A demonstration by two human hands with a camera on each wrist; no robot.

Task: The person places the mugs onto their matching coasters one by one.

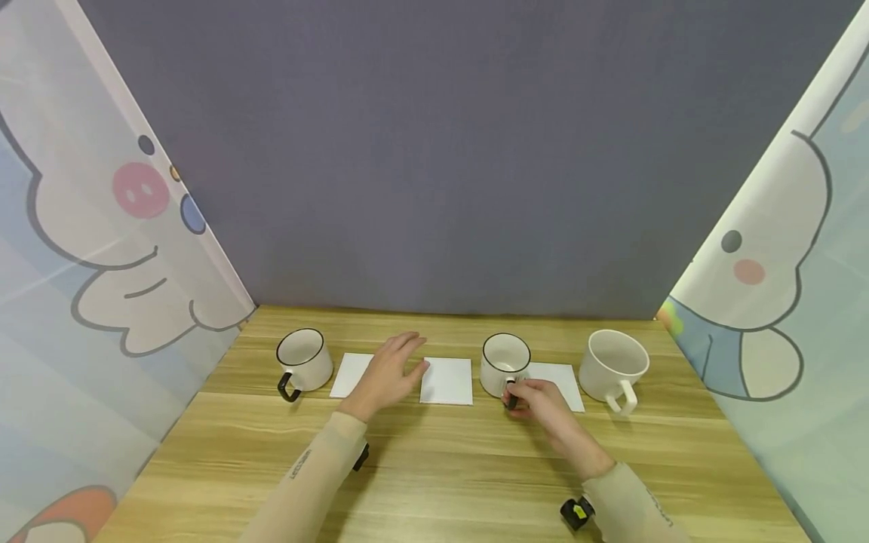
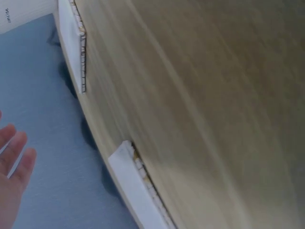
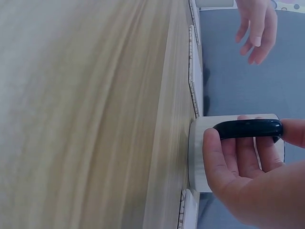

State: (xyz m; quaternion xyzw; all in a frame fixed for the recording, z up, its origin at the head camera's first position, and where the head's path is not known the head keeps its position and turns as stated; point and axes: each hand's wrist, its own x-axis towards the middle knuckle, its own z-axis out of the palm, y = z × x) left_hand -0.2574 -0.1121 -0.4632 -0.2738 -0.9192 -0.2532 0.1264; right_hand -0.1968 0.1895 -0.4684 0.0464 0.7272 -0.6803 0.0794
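Note:
My right hand holds the black handle of a white mug with a black rim. In the head view this mug stands on the wooden table between the middle white square and the right white square. Its fingers curl round the handle in the right wrist view. My left hand hovers with fingers extended and nothing in them, partly covering the left white square in the head view. At the edge of the left wrist view, fingertips show apart from any object.
Another black-rimmed white mug with a black handle stands at the left. A larger all-white mug is at the right, handle toward me. A grey panel rises behind the wooden table, with cartoon-printed curtains on both sides.

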